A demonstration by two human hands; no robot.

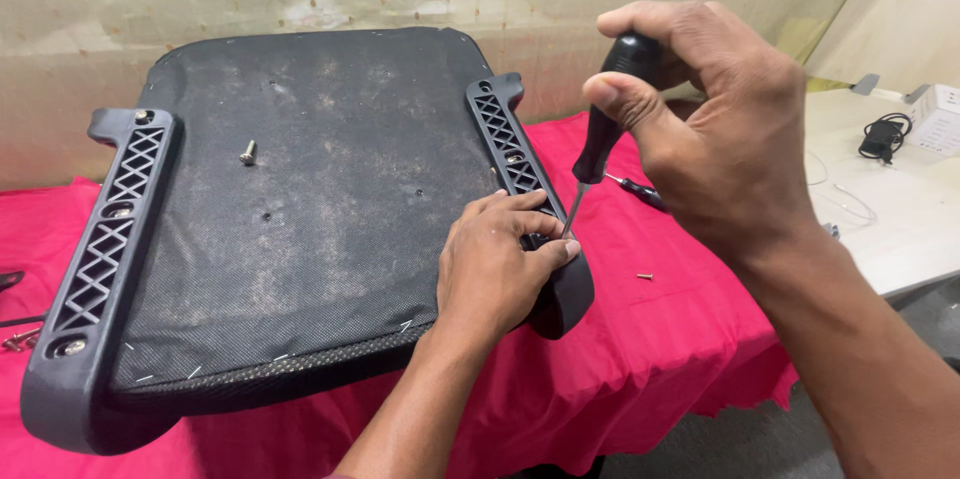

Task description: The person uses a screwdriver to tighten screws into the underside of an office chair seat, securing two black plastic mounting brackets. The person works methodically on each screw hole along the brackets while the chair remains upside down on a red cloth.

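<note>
An upturned chair seat [320, 209], dusty black fabric underneath, lies on a red cloth [650, 339]. Black plastic lattice brackets run down its left side [100, 259] and right side [510, 149]. My right hand [720, 139] grips a black-handled screwdriver [605, 134], held upright with its tip down on the near end of the right bracket. My left hand [495, 264] rests on that bracket end, fingers pinched around the screwdriver tip. A loose screw [248, 151] lies on the seat fabric.
A second screwdriver [640, 191] and a small screw [645, 277] lie on the red cloth to the right. More screws [20, 339] sit at the left edge. A white table [890, 189] at right holds a black adapter [882, 137] and a white box [938, 117]. A wall stands behind.
</note>
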